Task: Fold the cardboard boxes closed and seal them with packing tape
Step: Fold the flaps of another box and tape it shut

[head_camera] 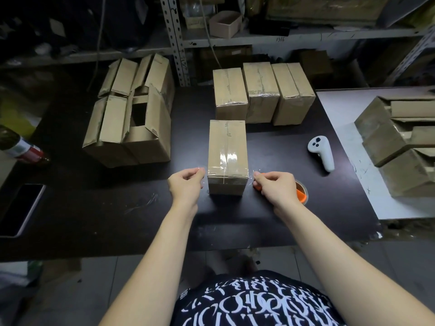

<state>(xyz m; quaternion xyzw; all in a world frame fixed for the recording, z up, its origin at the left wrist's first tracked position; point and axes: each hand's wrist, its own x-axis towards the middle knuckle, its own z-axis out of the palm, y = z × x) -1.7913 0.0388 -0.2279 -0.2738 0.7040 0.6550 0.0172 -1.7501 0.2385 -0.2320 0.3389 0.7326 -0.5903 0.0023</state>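
A closed cardboard box [227, 147] stands on the black table [117, 196] in front of me, with clear tape along its top seam. A strip of clear tape [227, 176] is stretched across its near top edge. My left hand [186, 185] pinches the strip's left end beside the box. My right hand [274, 185] pinches the right end and also grips the orange tape dispenser [301, 195], mostly hidden behind the hand. Three sealed boxes [261, 90] stand in a row behind. Several open boxes [131, 109] with raised flaps sit at the back left.
A white hand controller [322, 152] lies right of the box. Flattened cardboard [397, 142] is piled on a white table at the right. A phone [20, 209] and a bottle [22, 147] lie at the left edge. Metal shelving [175, 41] stands behind.
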